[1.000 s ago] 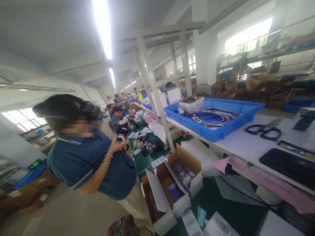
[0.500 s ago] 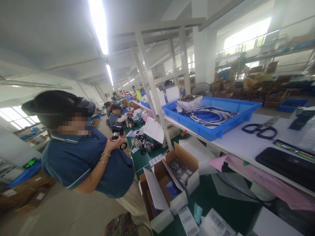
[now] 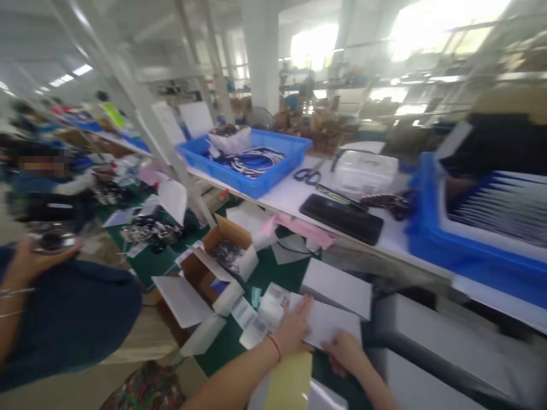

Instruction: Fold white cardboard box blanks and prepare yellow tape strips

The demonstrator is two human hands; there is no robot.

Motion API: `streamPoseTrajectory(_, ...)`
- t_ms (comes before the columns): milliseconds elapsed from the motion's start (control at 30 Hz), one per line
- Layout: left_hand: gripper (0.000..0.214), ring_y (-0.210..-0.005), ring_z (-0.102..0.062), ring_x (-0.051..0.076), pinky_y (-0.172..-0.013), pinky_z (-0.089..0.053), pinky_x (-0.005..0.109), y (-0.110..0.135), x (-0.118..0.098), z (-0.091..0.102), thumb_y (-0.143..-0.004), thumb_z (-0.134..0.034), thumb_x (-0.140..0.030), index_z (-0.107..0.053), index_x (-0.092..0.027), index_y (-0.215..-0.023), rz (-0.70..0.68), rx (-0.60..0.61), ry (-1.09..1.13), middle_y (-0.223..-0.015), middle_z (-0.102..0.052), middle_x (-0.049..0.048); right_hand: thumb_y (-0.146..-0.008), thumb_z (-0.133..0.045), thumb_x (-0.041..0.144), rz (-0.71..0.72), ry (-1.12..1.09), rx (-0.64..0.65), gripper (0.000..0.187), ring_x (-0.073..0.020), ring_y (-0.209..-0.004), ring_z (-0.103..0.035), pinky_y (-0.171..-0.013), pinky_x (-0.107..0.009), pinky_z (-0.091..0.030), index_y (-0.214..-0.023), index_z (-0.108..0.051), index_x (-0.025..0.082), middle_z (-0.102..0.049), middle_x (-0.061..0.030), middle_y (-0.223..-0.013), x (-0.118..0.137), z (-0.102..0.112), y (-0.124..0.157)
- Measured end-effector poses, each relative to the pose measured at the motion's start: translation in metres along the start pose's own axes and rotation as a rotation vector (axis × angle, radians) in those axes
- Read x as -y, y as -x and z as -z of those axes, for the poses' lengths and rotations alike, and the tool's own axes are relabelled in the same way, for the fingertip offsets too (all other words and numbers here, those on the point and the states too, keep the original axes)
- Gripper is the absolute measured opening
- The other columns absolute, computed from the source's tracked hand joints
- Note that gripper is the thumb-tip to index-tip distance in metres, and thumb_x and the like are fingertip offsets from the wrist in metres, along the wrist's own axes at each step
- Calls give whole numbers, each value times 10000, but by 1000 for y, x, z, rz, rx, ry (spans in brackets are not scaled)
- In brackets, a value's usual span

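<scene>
My left hand (image 3: 294, 330), a red string round its wrist, lies flat with fingers stretched out on a white sheet (image 3: 331, 327) on the green bench top. My right hand (image 3: 347, 352) rests at the near edge of the same sheet; its fingers are tucked out of sight and blurred. A pale yellow sheet (image 3: 291, 382) lies just below my left wrist. Several barcode labels (image 3: 256, 320) lie left of my left hand. The whole view is smeared by motion.
Open cardboard boxes (image 3: 213, 267) stand left of the hands. On the white shelf sit a blue tray (image 3: 294, 147) of cables, scissors (image 3: 307, 175), a black flat case (image 3: 342, 219) and a big blue bin (image 3: 427, 228). A person's blue sleeve (image 3: 68, 319) is at the left, the hand holding a metal part (image 3: 51, 242).
The view has swung right and down. Both my hands have come into view on the white sheet. The person in blue has slid to the left edge.
</scene>
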State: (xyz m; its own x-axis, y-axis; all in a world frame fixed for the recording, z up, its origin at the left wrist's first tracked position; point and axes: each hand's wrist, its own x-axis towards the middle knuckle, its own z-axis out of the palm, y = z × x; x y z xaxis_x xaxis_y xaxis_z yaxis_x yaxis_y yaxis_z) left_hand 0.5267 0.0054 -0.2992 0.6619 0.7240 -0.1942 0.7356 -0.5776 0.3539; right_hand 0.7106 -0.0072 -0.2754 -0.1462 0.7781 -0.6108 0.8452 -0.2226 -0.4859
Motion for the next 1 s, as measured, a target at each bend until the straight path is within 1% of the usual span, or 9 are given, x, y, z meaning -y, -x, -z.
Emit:
streamPoseTrajectory(67,399,-1535,-139,450,-1085,-216,801,-6,1,-3,-727,-833,-477,-762,-137,-923,26,-8,60,-1667,-43,222,-967,-601,309,-106,-44,59,462,-158,-485,-646,-510,-255,-532,-522,-579,185,-655,-15,-523,-13,6,2)
streamPoseTrajectory(200,344,-1549,-106,419,-1173,-127,726,-10,5,-5,-738,-836,-444,-737,-122,-805,8,-61,101,-1675,-28,193,-879,-615,198,-163,-125,84,456,-163,-454,-648,-426,-216,-476,-429,-538,193,-680,-73,-520,-28,18,3)
streamPoseTrajectory(300,330,-1552,-103,408,-1201,-112,686,-8,3,-3,-748,-831,-429,-723,-118,-770,7,-95,100,-1678,-17,184,-875,-603,192,-158,-157,85,446,-146,-418,-617,-410,-205,-455,-433,-543,191,-680,-71,-517,-23,19,5)
streamPoseTrajectory(467,299,-1546,-124,420,-1113,-224,755,-9,-1,2,-753,-831,-401,-716,-125,-771,26,-49,74,-1672,-79,204,-896,-599,273,-156,-178,13,443,-143,-393,-591,-387,-211,-424,-464,-524,204,-665,-51,-504,-11,9,6)
streamPoseTrajectory(633,309,-1548,-115,414,-1085,-238,772,-9,-3,5,-764,-820,-414,-707,-126,-757,27,-59,57,-1674,-88,206,-844,-613,177,-138,-158,7,405,-137,-384,-581,-398,-206,-438,-450,-522,198,-613,-24,-445,-20,14,7)
streamPoseTrajectory(767,290,-1541,-152,416,-1066,-262,768,-7,-6,10,-786,-798,-406,-703,-134,-751,19,-74,50,-1667,-125,218,-868,-630,255,-104,-151,22,405,-124,-374,-565,-375,-198,-413,-477,-542,197,-615,-10,-459,-19,11,6)
streamPoseTrajectory(867,265,-1544,-146,406,-1071,-255,762,-5,-8,12,-790,-792,-388,-709,-137,-772,10,-74,45,-1663,-136,228,-883,-608,245,-105,-110,3,386,-126,-373,-564,-371,-199,-405,-506,-538,197,-615,-8,-466,-20,9,9)
streamPoseTrajectory(933,267,-1548,-130,401,-1074,-245,764,-5,-8,12,-796,-782,-392,-713,-134,-783,8,-76,41,-1664,-126,229,-907,-587,237,-76,-68,-12,349,-125,-397,-582,-401,-196,-417,-561,-570,192,-646,-8,-508,-26,10,13)
streamPoseTrajectory(1000,275,-1549,-122,403,-1078,-232,770,-5,-8,12,-807,-767,-401,-713,-132,-782,8,-79,45,-1668,-111,222,-904,-644,279,-23,-3,-47,287,-138,-479,-632,-461,-204,-434,-633,-621,189,-696,-14,-589,-30,13,18)
